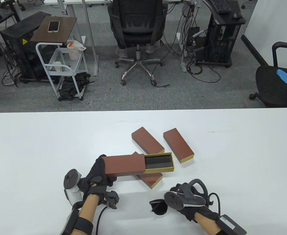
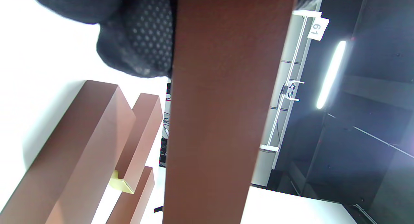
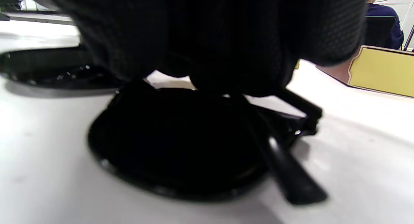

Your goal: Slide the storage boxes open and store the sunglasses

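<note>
A brown box sleeve (image 1: 125,165) (image 2: 223,120) is gripped at its left end by my left hand (image 1: 99,172), held above the table. Its gold-rimmed drawer (image 1: 158,163) is slid out to the right and its dark lining holds nothing. Black folded sunglasses (image 1: 159,208) (image 3: 181,146) lie on the white table (image 1: 231,159) near the front edge. My right hand (image 1: 180,199) is over their right part. In the right wrist view its gloved fingers (image 3: 210,39) come down onto the frame and curl round it.
Three more shut brown boxes lie near the middle: one (image 1: 147,140) at the back, one (image 1: 178,145) to its right, one (image 1: 151,180) under the held box. Its gold end (image 3: 378,72) shows close to my right hand. Chairs and a cart stand beyond the table.
</note>
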### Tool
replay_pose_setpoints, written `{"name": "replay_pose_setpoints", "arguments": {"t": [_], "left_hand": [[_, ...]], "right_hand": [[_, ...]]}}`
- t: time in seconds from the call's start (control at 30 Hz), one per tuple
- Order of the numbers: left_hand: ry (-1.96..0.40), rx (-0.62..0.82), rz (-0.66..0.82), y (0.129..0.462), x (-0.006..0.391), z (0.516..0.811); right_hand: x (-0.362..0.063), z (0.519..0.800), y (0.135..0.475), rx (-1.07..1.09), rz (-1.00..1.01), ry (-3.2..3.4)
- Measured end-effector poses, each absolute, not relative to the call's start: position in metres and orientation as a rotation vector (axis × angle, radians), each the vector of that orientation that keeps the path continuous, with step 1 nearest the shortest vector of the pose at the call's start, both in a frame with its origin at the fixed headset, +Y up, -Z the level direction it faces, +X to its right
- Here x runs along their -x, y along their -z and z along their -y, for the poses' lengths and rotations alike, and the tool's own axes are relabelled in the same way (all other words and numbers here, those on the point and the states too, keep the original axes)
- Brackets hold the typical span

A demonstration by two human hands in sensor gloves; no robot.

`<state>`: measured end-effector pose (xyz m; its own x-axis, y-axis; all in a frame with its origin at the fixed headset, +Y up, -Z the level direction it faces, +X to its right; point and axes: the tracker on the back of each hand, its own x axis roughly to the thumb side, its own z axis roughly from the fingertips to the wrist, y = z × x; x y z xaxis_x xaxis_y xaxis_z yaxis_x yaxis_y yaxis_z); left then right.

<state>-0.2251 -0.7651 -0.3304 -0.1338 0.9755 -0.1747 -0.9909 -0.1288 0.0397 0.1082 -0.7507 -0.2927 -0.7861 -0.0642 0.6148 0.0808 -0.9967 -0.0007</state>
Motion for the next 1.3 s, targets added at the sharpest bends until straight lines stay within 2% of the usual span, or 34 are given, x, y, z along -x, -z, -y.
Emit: {"name": "replay_pose_setpoints", "arguments": {"t": [0.13,0.27,0.57,0.7,0.83,0.97,1.3], "left_hand": [[-1.691,0.119,-0.176,0.330,0.226,0.764],[-1.691,0.115,-0.186,0.329,0.227,0.763],[-1.668,0.132,-0.188,0.328,0.225,0.765],[-1.660,0.141,-0.169,0.328,0.221,0.765],[-1.669,0.126,-0.160,0.326,0.215,0.764],[-1.696,0.175,-0.148,0.325,0.208,0.765],[-1.721,0.220,-0.113,0.325,0.198,0.764]], "right_hand": [[-0.111,0.744,0.295,0.964,0.041,2.928],[-0.116,0.725,0.296,0.951,-0.039,2.970],[-0.130,0.644,0.302,0.770,-0.360,2.921],[-0.132,0.622,0.310,0.660,-0.424,2.900],[-0.126,0.614,0.317,0.574,-0.489,2.804],[-0.120,0.610,0.325,0.519,-0.523,2.733],[-0.103,0.611,0.322,0.562,-0.492,2.607]]}}
